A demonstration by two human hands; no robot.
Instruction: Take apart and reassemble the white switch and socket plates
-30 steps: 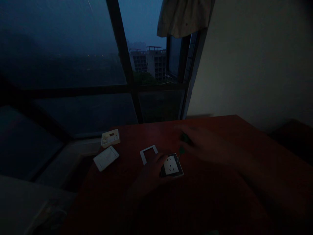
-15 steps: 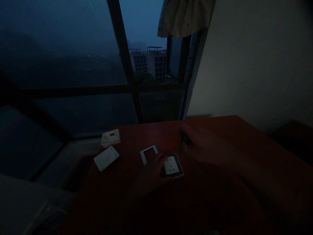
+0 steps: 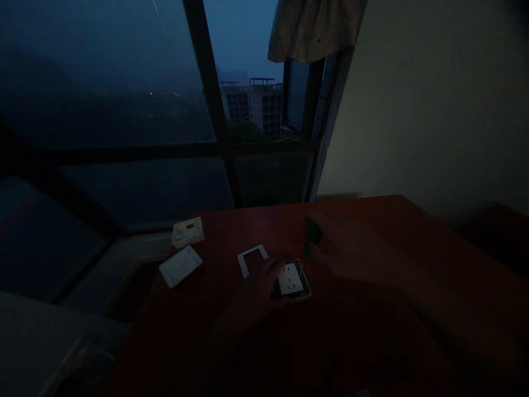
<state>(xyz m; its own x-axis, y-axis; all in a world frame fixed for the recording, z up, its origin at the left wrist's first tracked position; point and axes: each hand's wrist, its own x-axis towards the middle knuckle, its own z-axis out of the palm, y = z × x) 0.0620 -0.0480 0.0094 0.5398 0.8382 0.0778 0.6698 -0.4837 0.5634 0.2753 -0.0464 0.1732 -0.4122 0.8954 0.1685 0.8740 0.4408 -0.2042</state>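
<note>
A wall socket [image 3: 290, 280] with a white face and a dark surround lies on the reddish table. My left hand [image 3: 258, 286] grips it from its left side, thumb along the near edge. In my right hand [image 3: 343, 242] is a screwdriver [image 3: 307, 243] with a green handle, held upright and slightly tilted. Its tip meets the right edge of the socket's white face; any screw there is too small to make out. Just behind my left hand lies a white cover frame [image 3: 243, 262], partly hidden by the fingers.
At the table's left edge stand an open white back box [image 3: 188, 231] and a flat white plate [image 3: 181, 267]. The wooden table [image 3: 363, 212] borders a large window and a pale wall [image 3: 413, 110]. A curtain [image 3: 316, 33] hangs above. The light is very dim.
My right hand has turned slightly about the screwdriver, and more of the green handle shows. The tip stays on the socket. My left hand holds its place.
</note>
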